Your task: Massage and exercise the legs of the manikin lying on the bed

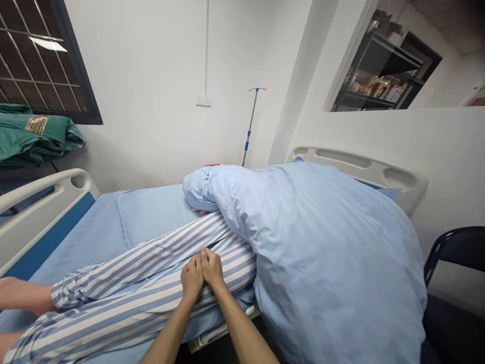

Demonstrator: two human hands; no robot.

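My left hand (192,275) and my right hand (211,267) lie side by side, touching, on the near thigh of a figure stretched out on a bed. Both have their fingers curled down over the blue-and-white striped trousers (125,316); the fingertips are hidden. A light blue quilt (303,237) is bunched over the figure's upper body, just right of my hands, and hangs down the near side. Bare lower legs (25,294) stick out of the cuffs at the left. A bit of the figure's hand (199,211) shows under the quilt's edge.
The bed's blue sheet (151,207) runs to a pale footboard (56,202) at left; the headboard (359,164) stands at right. Behind is a drip stand (250,121). A dark chair (462,253) is at the right, and a green bag-like bundle (41,134) lies beyond the footboard.
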